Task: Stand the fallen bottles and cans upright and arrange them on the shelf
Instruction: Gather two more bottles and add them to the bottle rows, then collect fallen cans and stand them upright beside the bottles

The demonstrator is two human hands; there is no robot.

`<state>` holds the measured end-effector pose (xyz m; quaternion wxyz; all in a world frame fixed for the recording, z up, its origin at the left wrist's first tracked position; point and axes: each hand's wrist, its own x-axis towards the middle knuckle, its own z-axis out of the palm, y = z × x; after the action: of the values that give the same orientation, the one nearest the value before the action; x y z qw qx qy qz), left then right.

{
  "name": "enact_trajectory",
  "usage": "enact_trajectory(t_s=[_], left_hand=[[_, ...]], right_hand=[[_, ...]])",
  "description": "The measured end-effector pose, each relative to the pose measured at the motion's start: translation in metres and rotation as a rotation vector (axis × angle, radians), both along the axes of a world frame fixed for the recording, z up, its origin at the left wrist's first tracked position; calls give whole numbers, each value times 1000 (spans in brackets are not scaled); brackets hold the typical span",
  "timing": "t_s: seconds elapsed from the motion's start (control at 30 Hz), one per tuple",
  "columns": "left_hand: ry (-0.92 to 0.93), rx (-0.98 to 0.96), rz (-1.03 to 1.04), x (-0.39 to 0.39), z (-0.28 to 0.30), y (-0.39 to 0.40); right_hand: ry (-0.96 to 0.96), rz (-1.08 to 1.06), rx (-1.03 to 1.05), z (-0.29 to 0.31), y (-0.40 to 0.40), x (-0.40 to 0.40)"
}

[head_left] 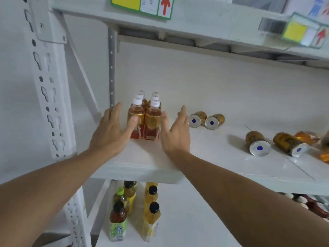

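- fingers of the left hand are straight and spread, holding nothing; its thumb tip touches the front-left bottle of the upright group
- fingers of the right hand are likewise straight and relaxed, holding nothing, palm turned toward the group; its thumb lies against the front-right bottle
- nearest the camera, on the lower shelf, stand bottles with black and green caps, in two short rows
- both forearms reach over the front edge of the middle shelf
- between the two hands stand the amber bottles with white caps, upright in two rows running back, close together near the left end of the middle shelf
- to the right lie two gold cans on their sides, ends with a blue dot toward the camera, and beyond them at the frame edge a fallen amber bottle, partly cut off
- farther back, just right of the right hand, two more gold cans lie side by side, touching
- overhead, the upper shelf carries labels with yellow patches and red arrows
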<state>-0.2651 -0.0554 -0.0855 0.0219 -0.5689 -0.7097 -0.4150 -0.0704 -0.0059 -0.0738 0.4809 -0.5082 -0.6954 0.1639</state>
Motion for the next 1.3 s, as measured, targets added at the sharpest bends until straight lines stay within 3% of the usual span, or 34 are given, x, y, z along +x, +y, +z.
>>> enact_trajectory(t_s=[0.07, 0.23, 0.3, 0.63, 0.93, 1.3], left_hand=[[44, 35, 7, -2, 8, -3], [130, -44, 52, 12, 10, -14], [115, -91, 89, 24, 4, -23], [205, -274, 323, 122, 17, -76], [247, -387, 300, 211, 34, -98], [298, -396, 82, 264, 34, -64]], right_hand=[[-49, 25, -39, 10, 3, 15], [-547, 232, -222, 18, 25, 94], [-643, 237, -219, 13, 32, 126], [-698, 432, -74, 4, 41, 202], [-645, 548, -29, 19, 15, 237], [-707, 446, -36, 37, -9, 288]])
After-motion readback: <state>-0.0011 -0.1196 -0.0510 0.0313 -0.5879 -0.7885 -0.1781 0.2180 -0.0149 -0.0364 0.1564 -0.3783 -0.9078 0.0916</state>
